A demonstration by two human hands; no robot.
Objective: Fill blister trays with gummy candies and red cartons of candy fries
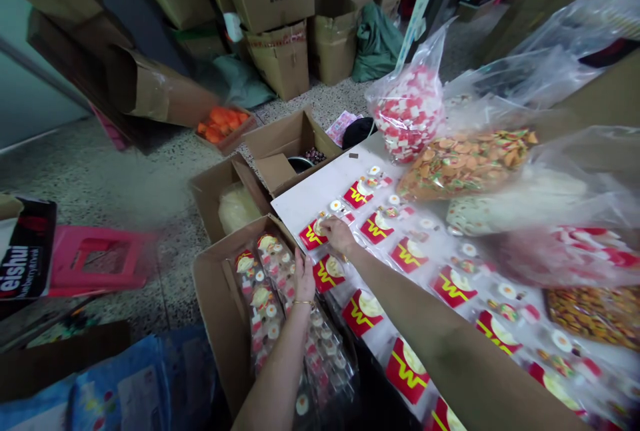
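Note:
My right hand [341, 236] reaches over the white table to its far left corner. Its fingers are pinched together on a clear packet with a red card [313, 236] marked with a yellow W. My left hand [304, 276] is at the table's left edge, above the open carton [215, 278], with its fingers stretched out and seemingly holding nothing. Similar packets lie in rows on the table, each with a red W card [363, 311] and small pieces such as a fried-egg shape [335, 205]. Inside the carton, filled packets [273, 271] stand in long rows.
Clear bags of red-and-white pieces [407, 114] and orange pieces [470, 161] crowd the table's far and right sides. More open cartons [295, 131] stand beyond its left edge. A pink stool [100, 258] and blue packages [120, 384] are at left.

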